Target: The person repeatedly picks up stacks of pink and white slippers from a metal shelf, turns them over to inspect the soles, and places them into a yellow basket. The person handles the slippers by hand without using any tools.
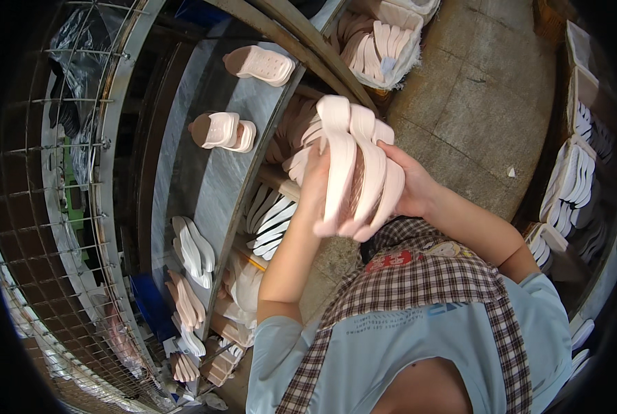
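A bunch of several pale pink shoe soles (341, 165), pressed side by side and edge up, is held between my two hands in front of my apron. My left hand (315, 178) grips the bunch from its left side, its fingers partly hidden by the soles. On the opposite side my right hand (413, 182) is closed round the outer sole, with the thumb near the upper end. Just left of the bunch lies a heap of similar pink soles (297, 131), partly covered by the held ones and my left hand.
A long grey worktop (208, 172) runs along the left, bearing pink soles (266, 66) and white soles (194, 252). Wire mesh (81, 207) stands beyond it. A lined basket of soles (384, 52) is on the floor ahead. Crates of white soles (569, 183) line the right.
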A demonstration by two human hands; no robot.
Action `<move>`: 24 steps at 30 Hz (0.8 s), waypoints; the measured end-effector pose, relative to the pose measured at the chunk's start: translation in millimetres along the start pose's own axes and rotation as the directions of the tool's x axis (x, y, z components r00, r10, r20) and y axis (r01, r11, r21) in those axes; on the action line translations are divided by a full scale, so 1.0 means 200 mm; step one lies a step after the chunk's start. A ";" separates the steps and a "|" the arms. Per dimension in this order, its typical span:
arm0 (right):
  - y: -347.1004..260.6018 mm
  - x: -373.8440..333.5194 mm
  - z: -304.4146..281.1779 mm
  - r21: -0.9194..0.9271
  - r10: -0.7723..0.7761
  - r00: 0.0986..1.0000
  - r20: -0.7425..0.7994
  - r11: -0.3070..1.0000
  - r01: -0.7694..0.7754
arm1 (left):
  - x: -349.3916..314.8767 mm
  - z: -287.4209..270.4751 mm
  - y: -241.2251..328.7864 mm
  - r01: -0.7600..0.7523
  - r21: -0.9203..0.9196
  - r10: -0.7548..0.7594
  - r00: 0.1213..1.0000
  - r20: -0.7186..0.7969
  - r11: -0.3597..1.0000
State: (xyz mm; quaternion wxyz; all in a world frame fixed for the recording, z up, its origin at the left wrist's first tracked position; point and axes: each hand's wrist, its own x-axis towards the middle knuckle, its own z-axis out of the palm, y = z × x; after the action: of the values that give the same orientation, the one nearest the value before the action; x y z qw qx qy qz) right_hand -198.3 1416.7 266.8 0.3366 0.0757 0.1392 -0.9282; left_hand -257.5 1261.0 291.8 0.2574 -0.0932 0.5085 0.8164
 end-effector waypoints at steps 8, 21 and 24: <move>-0.01 -0.09 -0.17 0.185 0.242 0.952 -0.187 0.960 -0.208 | 0.01 -0.05 -0.19 0.163 -0.132 -0.140 0.975 0.170 0.978; -0.04 -0.09 -0.07 -0.354 -0.216 0.959 -0.181 0.924 0.142 | -0.02 -0.05 -0.16 0.185 -0.043 -0.183 0.982 0.044 0.982; -0.08 -0.09 -0.02 -0.582 -0.391 0.919 -0.058 0.761 0.287 | -0.04 -0.04 -0.12 0.157 -0.038 -0.151 0.979 0.135 0.987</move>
State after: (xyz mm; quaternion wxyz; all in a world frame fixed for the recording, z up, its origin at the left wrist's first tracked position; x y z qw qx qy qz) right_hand -194.7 1440.3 269.7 0.1562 0.0285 0.4465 -0.8806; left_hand -239.7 1260.7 272.2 0.3507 -0.0844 0.4615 0.8105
